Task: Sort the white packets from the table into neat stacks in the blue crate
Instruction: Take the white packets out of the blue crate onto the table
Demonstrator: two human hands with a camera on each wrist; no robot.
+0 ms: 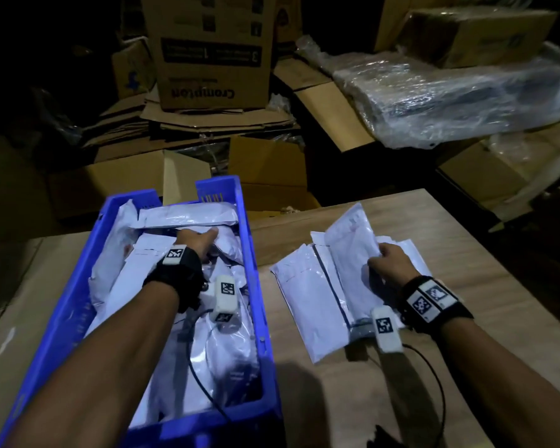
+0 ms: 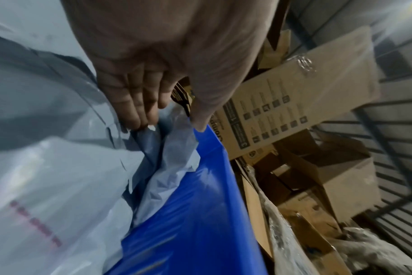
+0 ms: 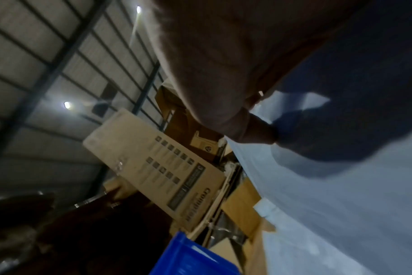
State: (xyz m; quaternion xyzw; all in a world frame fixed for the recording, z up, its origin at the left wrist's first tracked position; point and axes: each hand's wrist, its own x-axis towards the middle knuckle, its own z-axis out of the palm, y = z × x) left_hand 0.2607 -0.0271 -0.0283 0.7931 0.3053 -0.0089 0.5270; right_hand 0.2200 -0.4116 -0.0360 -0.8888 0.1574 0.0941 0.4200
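Observation:
A blue crate [image 1: 250, 253] sits on the left of the wooden table [image 1: 440, 227], filled with overlapping white packets [image 1: 188, 215]. My left hand [image 1: 196, 242] reaches into its far end. In the left wrist view the left hand's fingers [image 2: 139, 104] lie straight, pressing down on the packets [image 2: 47, 167] beside the crate wall [image 2: 200, 214]. To the right of the crate, a loose pile of white packets [image 1: 304, 302] lies on the table. My right hand [image 1: 385, 258] grips the top packet [image 1: 349, 234], whose far end tilts upward. The thumb [image 3: 259, 130] bears on that packet [image 3: 341, 204].
Beyond the table's far edge stand cardboard boxes [image 1: 214, 59], flattened cardboard [image 1: 207, 121] and a plastic-wrapped bundle [image 1: 466, 92]. Bare wood shows right of the pile and in front of it. Cables run from the wrist cameras along both forearms.

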